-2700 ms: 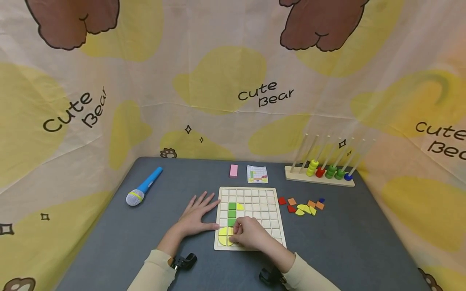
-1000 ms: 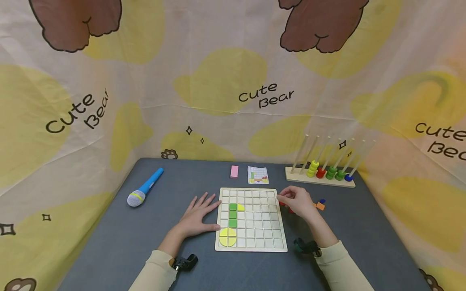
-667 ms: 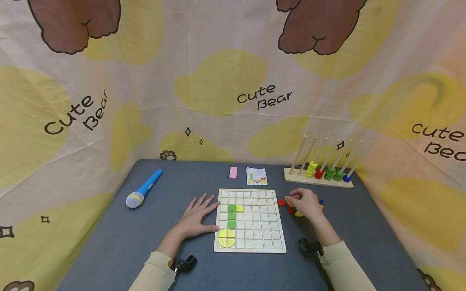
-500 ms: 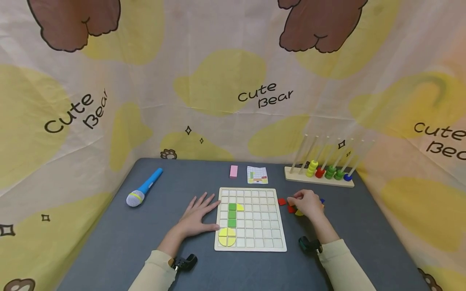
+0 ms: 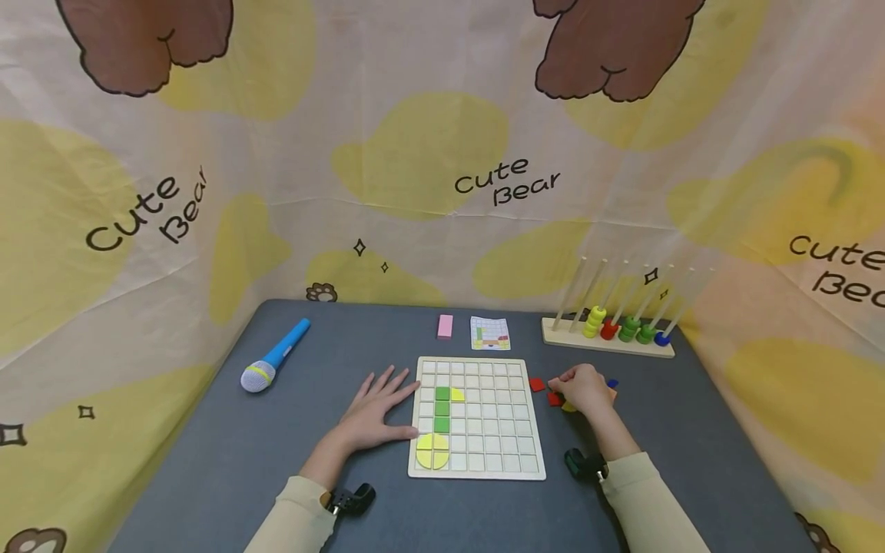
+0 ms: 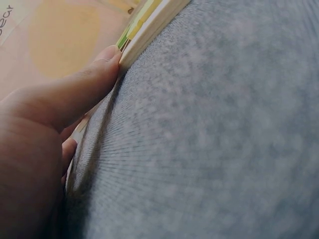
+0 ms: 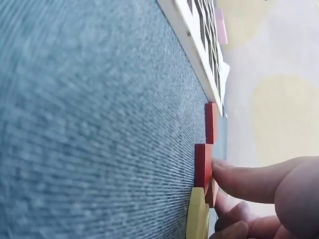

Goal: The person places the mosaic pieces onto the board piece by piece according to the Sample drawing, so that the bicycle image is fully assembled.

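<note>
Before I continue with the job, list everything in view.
Grid board: one, pale wood, table centre.
Square tiles: three, green, column on board.
Quarter-circle tiles: five, yellow, on board.
Loose tiles: two red, plus orange, yellow and blue, count partly hidden; right of board.
Printed card: one, multicoloured, behind board.
Block: one, pink, left of card.
Microphone: one, blue and grey, table's left.
Peg rack: one, pale wood, coloured rings, back right.
Table: one, dark grey, below.
Backdrop: one, cream with yellow patches, behind table.
Wrist cameras: two, black, one per wrist.
Sleeves: two, beige, on both arms.
Left hand: one, at board's left edge.
Right hand: one, at loose tiles.
</note>
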Demonstrator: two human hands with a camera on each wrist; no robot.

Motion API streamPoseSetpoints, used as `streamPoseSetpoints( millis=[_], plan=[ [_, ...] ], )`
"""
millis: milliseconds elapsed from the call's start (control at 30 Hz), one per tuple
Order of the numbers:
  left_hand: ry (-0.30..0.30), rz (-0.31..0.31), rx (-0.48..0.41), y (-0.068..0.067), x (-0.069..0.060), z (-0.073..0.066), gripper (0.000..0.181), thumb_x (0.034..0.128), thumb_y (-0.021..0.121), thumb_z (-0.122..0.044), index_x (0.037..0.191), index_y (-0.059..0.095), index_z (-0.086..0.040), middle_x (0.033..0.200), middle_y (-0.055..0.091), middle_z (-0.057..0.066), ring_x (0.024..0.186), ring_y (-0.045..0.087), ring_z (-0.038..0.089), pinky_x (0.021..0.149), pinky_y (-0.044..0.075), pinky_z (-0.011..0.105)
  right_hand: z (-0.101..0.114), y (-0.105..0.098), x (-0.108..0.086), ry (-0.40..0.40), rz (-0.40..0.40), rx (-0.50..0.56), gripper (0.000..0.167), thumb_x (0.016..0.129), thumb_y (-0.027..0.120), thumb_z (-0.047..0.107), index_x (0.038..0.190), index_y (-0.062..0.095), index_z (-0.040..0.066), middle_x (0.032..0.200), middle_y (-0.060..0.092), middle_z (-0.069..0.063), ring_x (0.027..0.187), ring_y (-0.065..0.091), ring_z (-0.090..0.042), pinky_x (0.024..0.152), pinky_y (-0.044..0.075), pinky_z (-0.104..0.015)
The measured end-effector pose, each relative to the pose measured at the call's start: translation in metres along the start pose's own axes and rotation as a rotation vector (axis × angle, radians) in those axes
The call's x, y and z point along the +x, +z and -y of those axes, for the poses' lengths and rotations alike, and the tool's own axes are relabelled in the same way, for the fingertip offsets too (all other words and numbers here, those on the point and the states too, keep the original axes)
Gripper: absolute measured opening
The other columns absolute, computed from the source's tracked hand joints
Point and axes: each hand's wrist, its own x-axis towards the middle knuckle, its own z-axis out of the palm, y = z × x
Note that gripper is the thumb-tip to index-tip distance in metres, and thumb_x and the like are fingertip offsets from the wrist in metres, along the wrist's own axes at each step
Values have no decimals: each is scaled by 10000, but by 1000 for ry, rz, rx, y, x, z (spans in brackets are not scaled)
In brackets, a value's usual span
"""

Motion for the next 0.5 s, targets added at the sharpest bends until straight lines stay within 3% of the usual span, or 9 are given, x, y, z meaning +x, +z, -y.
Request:
streamPoseSetpoints(
  millis=[200,333,500],
  plan=[
    [-6,8,0,0,1,-1,910,831,653,-707,1589,330,-321,1693,186,-16,1582,43,295,1244,-8,587,4,-3,0,-69,-17,59,243,883,794,256,925,694,38,842,640,-104,786,570,-258,612,408,-300],
    [-16,17,4,0,1,0,917,829,645,-722,1593,311,-341,1694,170,-32,1584,26,276,1247,-19,573,6,-7,-2,-131,-13,108,225,884,798,253,918,687,61,841,640,-89,759,551,-239,594,418,-285],
    [-17,14,2,1,1,0,913,827,646,-723,1591,311,-351,1694,182,-24,1584,31,277,1247,-17,574,11,-10,-6,-154,19,150,233,886,796,257,945,693,55,829,642,-81,716,547,-206,575,437,-270]
  ],
)
